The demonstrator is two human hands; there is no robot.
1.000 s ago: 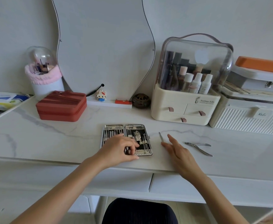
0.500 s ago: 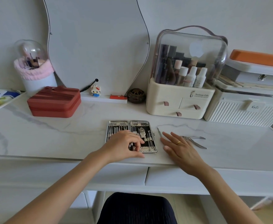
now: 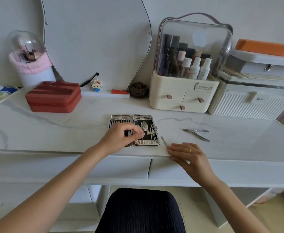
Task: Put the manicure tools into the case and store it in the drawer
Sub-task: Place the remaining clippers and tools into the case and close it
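The left hand [image 3: 121,137] rests on the open manicure case [image 3: 134,130], fingers curled down over the middle of it; whether that grip pinches a tool there or only presses cannot be told. The right hand [image 3: 188,155] lies at the near edge of the surface [image 3: 53,132], fingers fairly straight, the fingertips [image 3: 169,149] touching the near end of a slim metal tool [image 3: 164,141] that lies flat just right of the case; a gold ring sits on one finger.

The case is a flat, rounded-corner rectangle, spread open like a book, with shiny textured metal shells. The right half has a black lining holding rows of thin steel implements and a clipper; the left half shows more slender tools. A pair of steel cuticle nippers [image 3: 196,134] lies further right, apart from both hands, handles splayed.

The surface is glossy white marble-look with grey veins. Below its near edge are two white drawer fronts [image 3: 171,169], both closed, divided by a seam just under the right hand.

Bare surface stretches left of the case and right of the nippers. Far back stand a red zippered box [image 3: 53,96], a cream cosmetics organizer [image 3: 185,91] with a clear domed lid, and a ribbed white box [image 3: 248,103].
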